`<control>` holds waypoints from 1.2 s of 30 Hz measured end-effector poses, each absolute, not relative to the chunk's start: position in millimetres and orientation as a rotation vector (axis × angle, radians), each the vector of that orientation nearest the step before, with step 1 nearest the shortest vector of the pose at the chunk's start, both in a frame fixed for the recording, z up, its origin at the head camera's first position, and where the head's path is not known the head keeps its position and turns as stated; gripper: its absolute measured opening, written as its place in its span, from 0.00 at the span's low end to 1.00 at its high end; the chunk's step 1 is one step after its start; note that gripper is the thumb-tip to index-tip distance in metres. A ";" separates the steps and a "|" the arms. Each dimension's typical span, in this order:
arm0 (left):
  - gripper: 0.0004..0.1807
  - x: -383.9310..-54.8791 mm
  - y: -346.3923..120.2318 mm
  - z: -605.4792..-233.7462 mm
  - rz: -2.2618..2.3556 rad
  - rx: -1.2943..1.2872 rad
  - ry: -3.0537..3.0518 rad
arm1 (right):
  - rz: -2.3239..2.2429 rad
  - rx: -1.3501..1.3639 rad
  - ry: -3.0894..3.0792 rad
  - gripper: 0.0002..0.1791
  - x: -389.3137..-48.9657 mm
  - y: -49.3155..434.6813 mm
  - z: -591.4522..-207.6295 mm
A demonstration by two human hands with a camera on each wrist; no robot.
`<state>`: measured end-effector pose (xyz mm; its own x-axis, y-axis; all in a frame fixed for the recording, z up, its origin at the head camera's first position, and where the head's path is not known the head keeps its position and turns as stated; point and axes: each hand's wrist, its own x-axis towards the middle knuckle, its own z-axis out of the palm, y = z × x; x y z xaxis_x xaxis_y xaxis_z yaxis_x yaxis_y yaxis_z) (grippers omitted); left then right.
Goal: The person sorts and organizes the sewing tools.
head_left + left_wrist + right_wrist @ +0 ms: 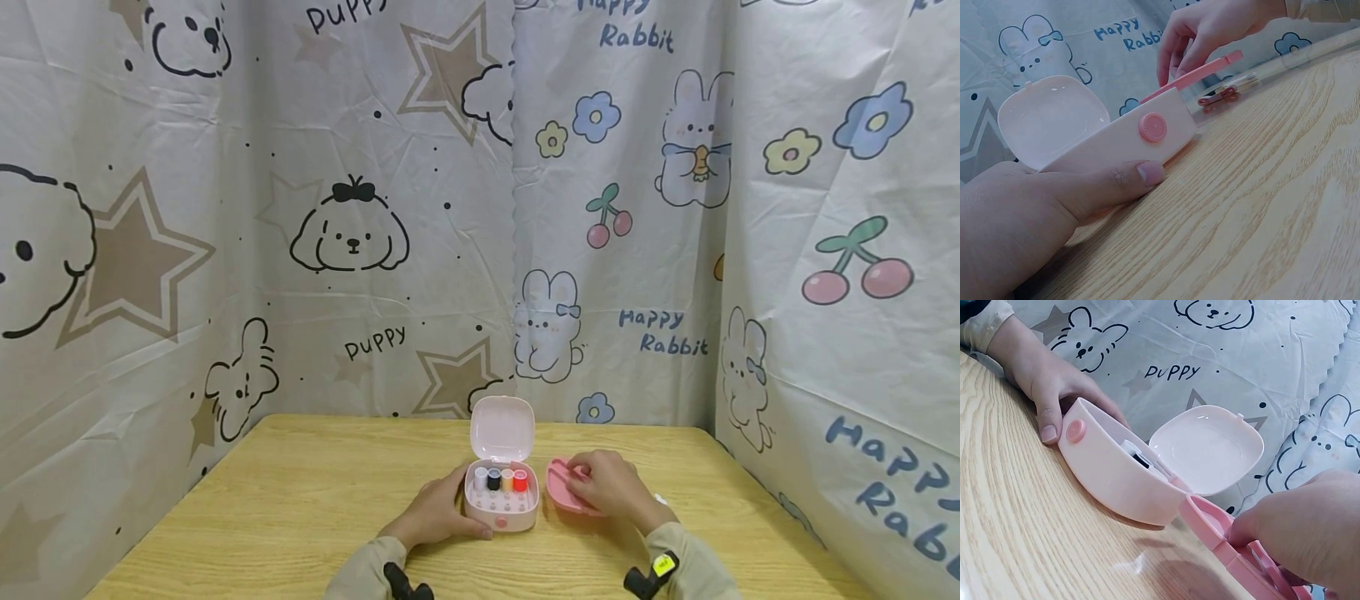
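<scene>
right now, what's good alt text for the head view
A left hand holds an open pink box with a row of four spools on a wooden table; the right hand pinches a darker pink tray beside it.

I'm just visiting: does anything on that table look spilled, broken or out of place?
Nothing looks spilled or broken: four spools stand in a neat row in the open box. Slightly odd is a small reddish bundle, lying on the table outside the box; I can't tell what it is.
</scene>
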<state>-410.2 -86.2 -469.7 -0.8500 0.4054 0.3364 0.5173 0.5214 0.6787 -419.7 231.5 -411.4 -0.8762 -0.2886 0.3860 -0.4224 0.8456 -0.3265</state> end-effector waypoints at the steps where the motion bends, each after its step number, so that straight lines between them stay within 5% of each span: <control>1: 0.63 -409.9 -86.3 -469.5 -1.236 -0.803 -2.616 | 0.583 0.536 -2.697 0.10 -419.9 231.3 -411.1; 36: 0.63 -406.7 -85.0 -467.2 -1.250 -0.807 -2.612 | 0.551 0.635 -2.673 0.11 -420.9 202.5 -390.9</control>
